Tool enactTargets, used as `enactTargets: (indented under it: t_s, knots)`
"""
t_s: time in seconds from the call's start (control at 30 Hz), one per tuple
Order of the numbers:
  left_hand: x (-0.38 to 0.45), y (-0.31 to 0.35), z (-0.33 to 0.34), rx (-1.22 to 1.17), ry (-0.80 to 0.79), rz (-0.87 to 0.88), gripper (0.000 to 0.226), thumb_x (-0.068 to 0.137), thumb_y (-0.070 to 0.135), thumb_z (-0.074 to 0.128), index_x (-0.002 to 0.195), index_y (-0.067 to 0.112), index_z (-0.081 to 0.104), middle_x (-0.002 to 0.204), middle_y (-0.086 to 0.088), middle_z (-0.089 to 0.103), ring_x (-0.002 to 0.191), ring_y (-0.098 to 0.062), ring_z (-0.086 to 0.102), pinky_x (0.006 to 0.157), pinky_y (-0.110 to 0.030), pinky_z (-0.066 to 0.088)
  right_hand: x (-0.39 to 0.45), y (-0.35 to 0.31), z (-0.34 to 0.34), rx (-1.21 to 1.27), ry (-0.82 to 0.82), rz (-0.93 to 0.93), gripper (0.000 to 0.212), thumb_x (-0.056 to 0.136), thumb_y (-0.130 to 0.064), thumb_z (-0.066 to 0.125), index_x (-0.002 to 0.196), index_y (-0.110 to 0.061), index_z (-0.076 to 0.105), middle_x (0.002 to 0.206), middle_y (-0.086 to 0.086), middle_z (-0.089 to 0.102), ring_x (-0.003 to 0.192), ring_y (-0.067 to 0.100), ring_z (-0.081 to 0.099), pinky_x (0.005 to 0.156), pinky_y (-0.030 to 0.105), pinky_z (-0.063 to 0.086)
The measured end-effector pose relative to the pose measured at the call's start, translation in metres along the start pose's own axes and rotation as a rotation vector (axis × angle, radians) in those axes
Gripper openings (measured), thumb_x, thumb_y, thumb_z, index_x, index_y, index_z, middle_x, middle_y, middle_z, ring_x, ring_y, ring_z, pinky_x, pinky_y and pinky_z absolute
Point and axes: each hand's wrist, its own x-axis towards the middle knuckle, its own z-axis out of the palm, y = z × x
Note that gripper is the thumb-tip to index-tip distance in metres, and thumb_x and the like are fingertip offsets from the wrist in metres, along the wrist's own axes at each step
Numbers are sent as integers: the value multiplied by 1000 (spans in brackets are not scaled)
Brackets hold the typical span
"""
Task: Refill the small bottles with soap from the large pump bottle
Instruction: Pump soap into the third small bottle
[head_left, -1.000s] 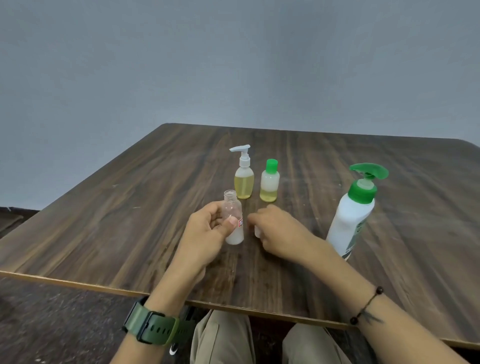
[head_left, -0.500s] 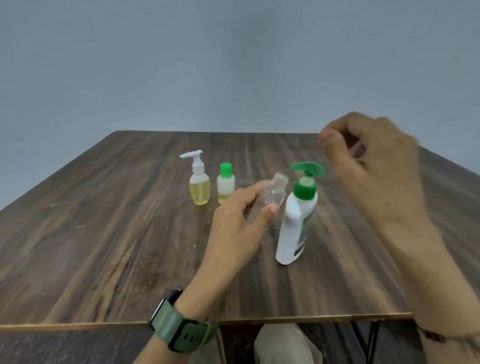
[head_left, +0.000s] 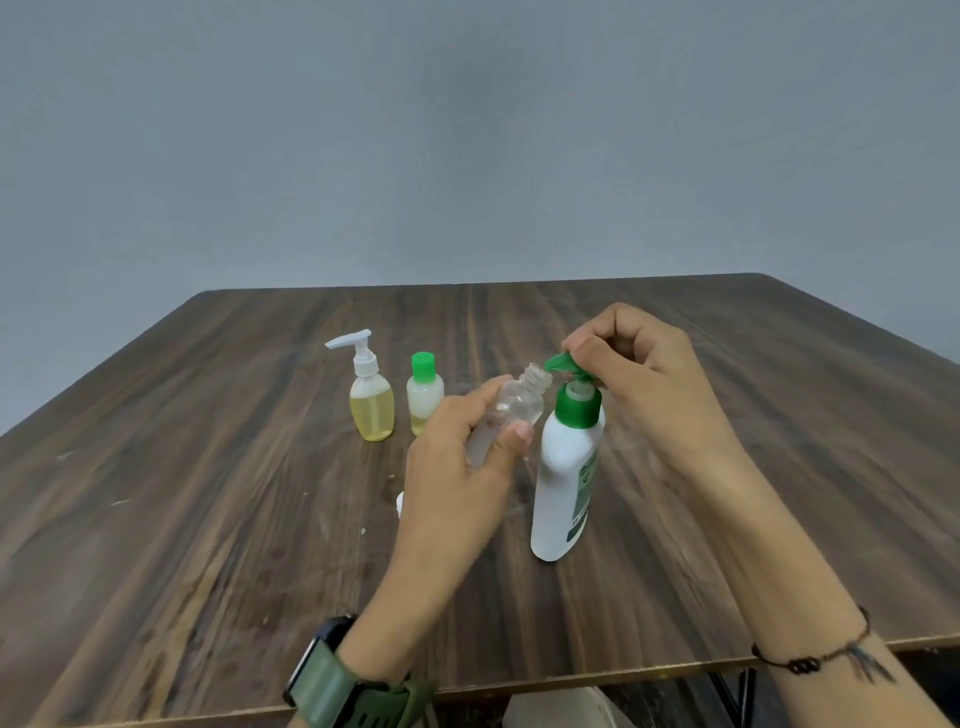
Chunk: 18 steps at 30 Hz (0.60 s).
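On the dark wood-grain desk (head_left: 208, 493), going from the left, a small white-pump bottle (head_left: 371, 402) holds yellow liquid about halfway up; just beside it on the right stands a small bottle with a green cap (head_left: 425, 394), pale with a little yellow at the bottom. Both are upright and stand behind the hands, well clear of them. A small white object (head_left: 399, 505) peeks out at the left edge of the left hand, mostly hidden; what it is cannot be told.

The left hand (head_left: 457, 483), with a green watch (head_left: 343, 680) at the wrist, has its grip closed round a clear small bottle (head_left: 511, 410), thumb on the near side and fingers behind. This bottle is transparent, uncapped, with a threaded neck, and looks empty. Its long axis is tilted, the open mouth pointing up and to the right, just beside the spout of the large pump bottle (head_left: 566, 467).

The large bottle stands upright on the desk near its middle, white with a green collar and green pump head, a green label on its right side. Its spout points left toward the clear bottle's mouth.

The right hand (head_left: 644, 384), fingers curled, rests on top of the pump head, index finger on the spout end. A dark cord bracelet (head_left: 810, 657) circles the right wrist.
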Motion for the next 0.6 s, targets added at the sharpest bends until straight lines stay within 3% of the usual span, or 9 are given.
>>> enactTargets:
  t_s: [0.13, 0.23, 0.3, 0.47, 0.53, 0.6]
  knots:
    - [4, 4, 0, 24, 15, 25, 32, 84, 25, 63, 116, 33, 59, 105, 10, 62, 99, 8, 51, 86, -14, 42, -1, 0, 1, 42, -13, -16, 10, 85, -4, 59, 77, 0, 63, 84, 23, 66, 73, 20, 59, 69, 31, 49]
    - [7, 3, -2, 49, 39, 61, 37, 76, 35, 60, 113, 36, 59, 102, 12, 61, 97, 13, 49, 80, 1, 35, -1, 2, 2, 66, -14, -29, 11, 85, -5, 60, 77, 1, 64, 76, 21, 65, 68, 17, 57, 62, 23, 46]
    - [9, 3, -4, 38, 47, 65, 37, 71, 34, 62, 108, 39, 60, 100, 13, 61, 95, 14, 49, 79, 3, 34, -3, 4, 2, 81, -6, -40, 12, 85, -6, 60, 76, 1, 64, 76, 23, 64, 68, 18, 56, 62, 24, 45]
    - [9, -4, -8, -109, 35, 60, 38, 64, 28, 73, 101, 36, 66, 98, 4, 65, 94, -3, 59, 85, -18, 46, -10, 7, 1, 55, -14, -22, 14, 86, -7, 60, 74, 0, 63, 85, 25, 65, 71, 17, 58, 65, 24, 46]
    - [8, -5, -4, -206, 50, 2, 35, 61, 31, 76, 94, 35, 64, 95, 9, 66, 90, -5, 62, 77, -27, 51, -3, 2, -2, 89, -46, 4, 15, 85, -5, 60, 71, 0, 61, 86, 29, 65, 72, 19, 57, 68, 30, 47]
    - [8, -6, -1, -283, 101, -40, 35, 57, 32, 79, 87, 35, 62, 91, 15, 66, 85, -5, 64, 70, -27, 53, 2, 1, -3, 119, -66, 17, 16, 84, -2, 60, 69, 2, 59, 87, 30, 65, 72, 21, 59, 70, 34, 48]
